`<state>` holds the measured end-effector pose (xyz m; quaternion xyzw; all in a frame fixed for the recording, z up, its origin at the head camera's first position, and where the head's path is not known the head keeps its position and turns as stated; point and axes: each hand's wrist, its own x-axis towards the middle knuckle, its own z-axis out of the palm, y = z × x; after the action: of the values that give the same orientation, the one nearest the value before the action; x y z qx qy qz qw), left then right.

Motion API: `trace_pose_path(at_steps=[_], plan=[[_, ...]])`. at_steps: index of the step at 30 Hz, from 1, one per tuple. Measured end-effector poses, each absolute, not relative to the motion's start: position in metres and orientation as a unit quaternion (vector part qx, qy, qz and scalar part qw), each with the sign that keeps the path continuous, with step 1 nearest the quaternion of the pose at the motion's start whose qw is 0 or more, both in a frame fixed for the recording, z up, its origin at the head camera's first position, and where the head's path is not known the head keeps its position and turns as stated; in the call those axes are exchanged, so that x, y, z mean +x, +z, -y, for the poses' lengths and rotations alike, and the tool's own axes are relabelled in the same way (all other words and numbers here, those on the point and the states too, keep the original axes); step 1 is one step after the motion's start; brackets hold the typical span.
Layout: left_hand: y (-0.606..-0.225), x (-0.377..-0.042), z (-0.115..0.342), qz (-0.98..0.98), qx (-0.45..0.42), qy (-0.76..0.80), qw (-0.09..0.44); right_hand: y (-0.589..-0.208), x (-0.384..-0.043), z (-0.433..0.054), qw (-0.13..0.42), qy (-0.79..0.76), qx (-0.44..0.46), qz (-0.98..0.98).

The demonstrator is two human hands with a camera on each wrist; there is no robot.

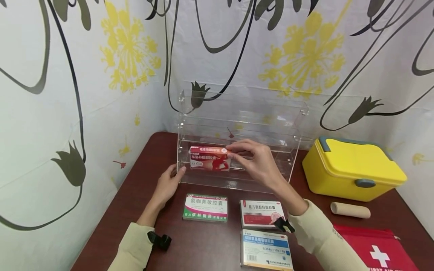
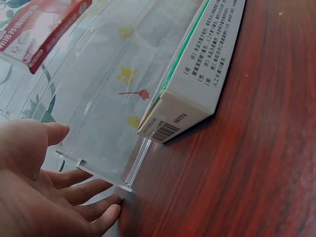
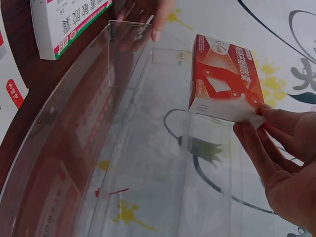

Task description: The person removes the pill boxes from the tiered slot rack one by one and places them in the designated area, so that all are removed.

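My right hand [image 1: 260,161] pinches the right end of a red medicine box [image 1: 207,162] between thumb and fingers, in front of the clear acrylic rack's [image 1: 234,184] lower tiers. In the right wrist view the red box [image 3: 224,79] is tilted, its white end by the fingertips. My left hand [image 1: 167,186] holds the rack's left side panel near the bottom; in the left wrist view the thumb lies on one side of the panel and the fingers on the other. A green and white medicine box [image 1: 205,208] lies flat on the table before the rack.
A red and white medicine box [image 1: 261,213] and a blue and white one [image 1: 266,250] lie at front right. A yellow case [image 1: 352,169], a cardboard tube [image 1: 350,210] and a red first aid pouch [image 1: 376,248] stand or lie further right. A patterned curtain [image 1: 217,67] hangs behind.
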<state>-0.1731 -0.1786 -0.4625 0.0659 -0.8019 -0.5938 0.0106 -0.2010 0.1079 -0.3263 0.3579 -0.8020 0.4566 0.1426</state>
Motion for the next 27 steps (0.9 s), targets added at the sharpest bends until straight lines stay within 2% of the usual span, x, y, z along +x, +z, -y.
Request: trace_pose_path(at_steps=[5,12,16,20,27], plan=[[-0.465,-0.174,0.180,0.805,0.062,-0.590,0.010,-0.331,-0.189,-0.112,0.095,0.447,0.331,0.825],[-0.464,-0.174,0.181,0.801,0.051,-0.596,0.012,-0.377,-0.143,-0.113,-0.096,0.478,0.276,0.828],[-0.463,-0.174,0.180,0.800,0.049,-0.598,0.014,-0.409,-0.116,-0.115,-0.169,0.499,0.253,0.811],[-0.461,-0.174,0.180,0.804,0.052,-0.592,0.014,-0.425,-0.101,-0.118,-0.196,0.487,0.241,0.816],[-0.462,-0.174,0.180,0.802,0.054,-0.594,0.011,-0.436,-0.093,-0.120,-0.202,0.485,0.241,0.816]])
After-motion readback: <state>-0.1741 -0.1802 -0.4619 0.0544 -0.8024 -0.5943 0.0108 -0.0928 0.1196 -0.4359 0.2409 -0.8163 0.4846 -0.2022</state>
